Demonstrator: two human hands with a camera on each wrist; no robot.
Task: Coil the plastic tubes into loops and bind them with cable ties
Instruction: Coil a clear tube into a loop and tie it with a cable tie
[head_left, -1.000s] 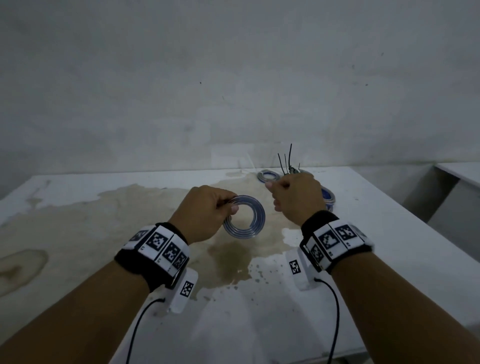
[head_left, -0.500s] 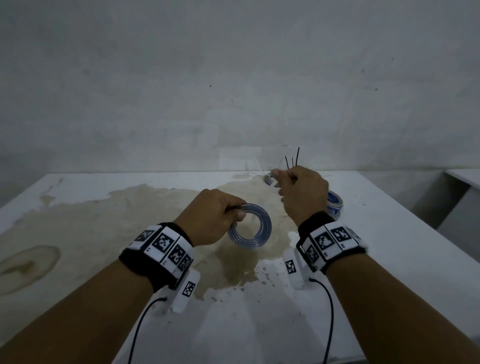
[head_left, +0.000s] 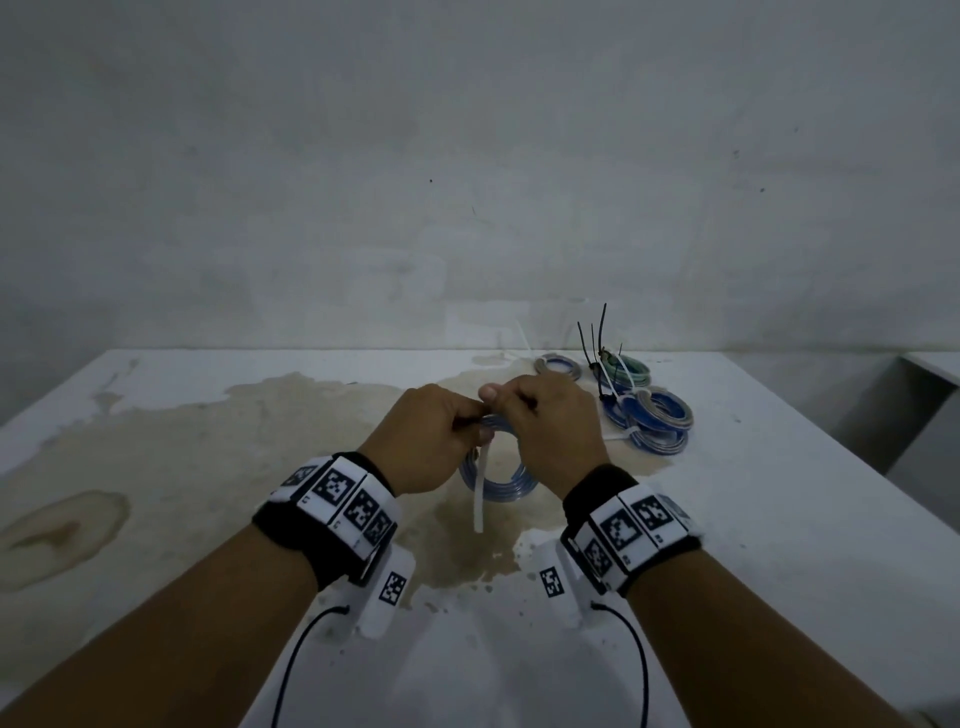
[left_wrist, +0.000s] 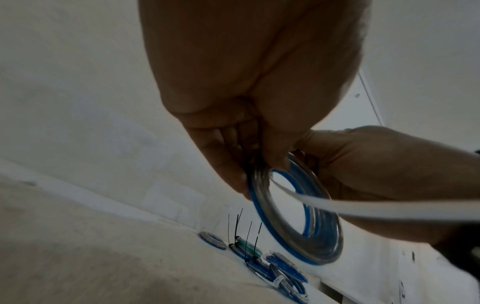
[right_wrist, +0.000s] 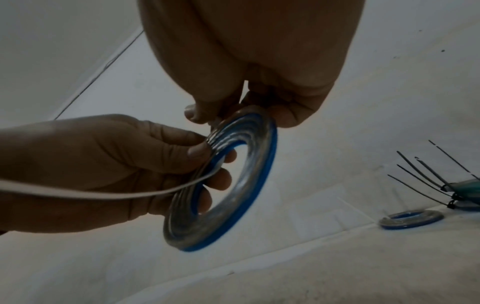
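Note:
A coil of clear blue plastic tube (head_left: 514, 480) is held upright above the stained table. My left hand (head_left: 431, 441) grips its upper left rim, thumb in front and fingers through the hole (right_wrist: 218, 181). My right hand (head_left: 550, 436) pinches the top rim (right_wrist: 233, 115), on the upper end of a white cable tie as far as I can tell. The white cable tie (head_left: 478, 493) passes through the coil's hole (left_wrist: 363, 207) and its tail hangs free toward me. The tie's upper end is hidden between the fingers.
Several bound tube coils (head_left: 654, 415) lie piled at the back right, black tie tails (head_left: 602, 332) sticking up from them. One small coil (head_left: 558, 364) lies beside them near the wall. The white table (head_left: 208, 441) has a brown stain; its right edge drops off.
My right hand came down and left from beside the pile to meet the left hand at the coil's top. The white tie now hangs through the coil.

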